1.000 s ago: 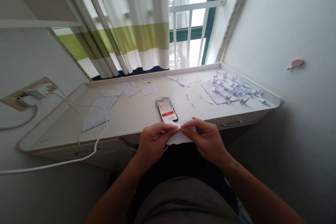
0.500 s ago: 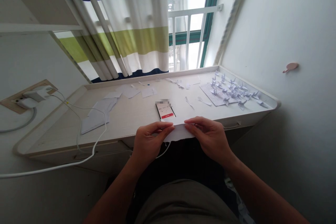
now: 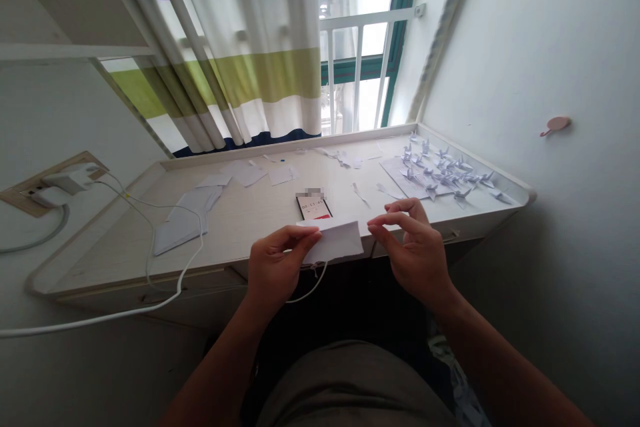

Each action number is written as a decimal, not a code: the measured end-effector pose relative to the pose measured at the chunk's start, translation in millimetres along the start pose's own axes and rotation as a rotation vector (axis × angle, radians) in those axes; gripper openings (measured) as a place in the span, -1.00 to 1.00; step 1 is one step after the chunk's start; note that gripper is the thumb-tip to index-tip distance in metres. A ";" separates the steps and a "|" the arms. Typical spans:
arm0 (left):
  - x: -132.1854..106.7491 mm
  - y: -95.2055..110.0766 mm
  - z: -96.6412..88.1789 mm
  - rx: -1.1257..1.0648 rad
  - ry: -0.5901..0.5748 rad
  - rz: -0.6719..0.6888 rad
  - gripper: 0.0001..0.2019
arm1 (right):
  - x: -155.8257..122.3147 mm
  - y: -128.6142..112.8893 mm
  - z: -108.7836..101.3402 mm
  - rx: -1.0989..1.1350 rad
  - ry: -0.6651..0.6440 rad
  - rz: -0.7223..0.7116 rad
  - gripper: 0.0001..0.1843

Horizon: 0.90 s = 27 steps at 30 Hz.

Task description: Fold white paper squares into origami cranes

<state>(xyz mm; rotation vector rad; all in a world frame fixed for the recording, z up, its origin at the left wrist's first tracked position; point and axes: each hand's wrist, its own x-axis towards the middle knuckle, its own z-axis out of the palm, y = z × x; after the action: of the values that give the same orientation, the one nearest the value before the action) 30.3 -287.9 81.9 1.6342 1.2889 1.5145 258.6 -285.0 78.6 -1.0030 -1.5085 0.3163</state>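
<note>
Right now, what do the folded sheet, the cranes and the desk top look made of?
The folded sheet: thin matte white paper, going by its crisp creases. The origami cranes: likely the same paper, sharp folds. The desk top: probably laminated board, smooth pale finish.

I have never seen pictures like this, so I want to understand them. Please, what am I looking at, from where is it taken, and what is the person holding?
There is no machine here. These are a person's two bare hands, seen by one camera worn on the head, which looks forward and down. The left hand holds a folded white paper between thumb and fingers. The right hand is open beside it and seems not to touch it. On the pale desk lie a phone with digits on its screen, many small paper cranes on a sheet, loose paper pieces, and a white cable.
</note>
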 end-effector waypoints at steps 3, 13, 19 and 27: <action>2.1 -0.5 -4.7 -0.007 0.006 -0.009 -0.88 | 3.2 -1.3 -7.8 0.029 -0.011 -0.066 -0.95; 0.7 9.0 3.3 -0.103 -0.181 -0.036 -0.87 | 5.5 -21.8 2.0 -0.030 -0.226 -0.287 -0.84; -2.2 5.8 0.5 -0.099 -0.221 -0.038 -0.90 | 2.0 -14.8 -2.6 0.015 -0.289 -0.220 -0.82; -2.5 5.2 -0.2 -0.057 -0.197 -0.009 -0.93 | 3.6 -14.1 -5.9 0.033 -0.294 -0.187 -0.82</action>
<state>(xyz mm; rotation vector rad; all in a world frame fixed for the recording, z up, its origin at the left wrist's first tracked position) 31.8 -292.2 85.5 1.6914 1.1349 1.3350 258.7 -292.6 92.3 -0.8061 -1.8431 0.3657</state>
